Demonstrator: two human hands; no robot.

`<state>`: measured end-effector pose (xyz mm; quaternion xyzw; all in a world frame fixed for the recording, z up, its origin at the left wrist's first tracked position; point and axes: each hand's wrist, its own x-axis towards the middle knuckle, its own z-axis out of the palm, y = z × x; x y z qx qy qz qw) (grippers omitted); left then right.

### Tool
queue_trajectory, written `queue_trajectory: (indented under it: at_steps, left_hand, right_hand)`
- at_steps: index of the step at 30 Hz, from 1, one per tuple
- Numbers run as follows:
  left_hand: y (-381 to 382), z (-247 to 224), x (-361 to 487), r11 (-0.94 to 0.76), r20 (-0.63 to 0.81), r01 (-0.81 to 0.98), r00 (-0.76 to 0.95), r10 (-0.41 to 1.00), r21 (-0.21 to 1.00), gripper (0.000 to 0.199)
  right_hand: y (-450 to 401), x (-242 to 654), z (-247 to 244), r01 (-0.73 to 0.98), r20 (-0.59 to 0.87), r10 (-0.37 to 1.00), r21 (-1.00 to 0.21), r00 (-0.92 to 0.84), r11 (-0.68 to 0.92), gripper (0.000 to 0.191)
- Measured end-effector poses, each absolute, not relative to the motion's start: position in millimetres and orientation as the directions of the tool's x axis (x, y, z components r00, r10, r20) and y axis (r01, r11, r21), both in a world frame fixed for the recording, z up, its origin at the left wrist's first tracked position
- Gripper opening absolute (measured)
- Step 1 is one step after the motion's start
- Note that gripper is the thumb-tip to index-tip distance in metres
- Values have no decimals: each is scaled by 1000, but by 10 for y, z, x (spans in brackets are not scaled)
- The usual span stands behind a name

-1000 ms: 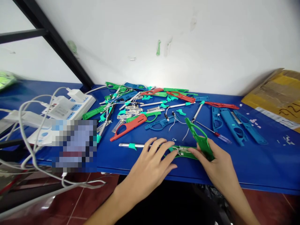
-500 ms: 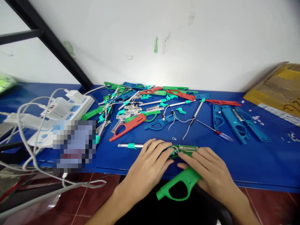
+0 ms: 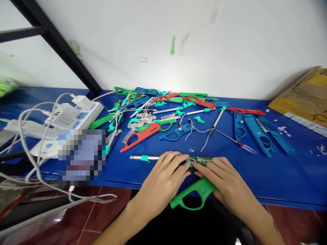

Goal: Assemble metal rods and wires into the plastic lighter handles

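Observation:
At the table's front edge lies an opened gas lighter (image 3: 190, 164), a green half shell with a metal tube (image 3: 153, 158), a teal clip and a clear fuel tank. My left hand (image 3: 163, 175) lies over the tube end, fingers bent and pinching at the middle of the lighter. From the other side my right hand (image 3: 227, 178) brings its fingertips to the same spot, near a white wire. A loose green shell half (image 3: 206, 187) with a trigger hole is tucked under my right palm. What the fingertips pinch is mostly hidden.
Behind the hands, lighter parts are spread about, including a red-orange shell (image 3: 145, 136). To the right lie a screwdriver (image 3: 236, 142) and blue shells (image 3: 257, 132). A power strip (image 3: 94, 110), cables and a blurred phone-like device (image 3: 83, 158) occupy the left; a cardboard box (image 3: 304, 95) stands right.
My right hand has shifted slightly left and its fingers have closed in toward the left fingertips. The loose green shell half has risen a little with it.

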<state>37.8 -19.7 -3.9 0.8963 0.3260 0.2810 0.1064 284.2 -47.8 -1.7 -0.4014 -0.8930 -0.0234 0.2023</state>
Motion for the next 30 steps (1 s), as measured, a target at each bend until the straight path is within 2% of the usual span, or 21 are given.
queue_trajectory:
  at_steps: [3, 9, 18, 26, 30]
  left_hand:
    - [-196, -49, 374, -764, 436, 519, 627, 646, 385, 23]
    - [-194, -47, 375, -767, 444, 513, 626, 642, 387, 23]
    - [-191, -29, 375, -765, 447, 503, 621, 644, 403, 25]
    - [-188, -56, 371, -775, 469, 492, 618, 631, 395, 25]
    - [-187, -51, 368, -768, 462, 489, 614, 640, 413, 25]
  right_hand:
    - [-468, 2831, -9, 723, 365, 720, -159, -590, 672, 59]
    - [-456, 2787, 16, 727, 377, 724, -167, -577, 666, 46]
    - [-452, 2819, -24, 725, 392, 733, -202, -556, 658, 53]
    - [-470, 2815, -62, 727, 407, 712, -149, -573, 671, 49]
    - [-487, 2822, -76, 736, 403, 727, -167, -556, 656, 46]
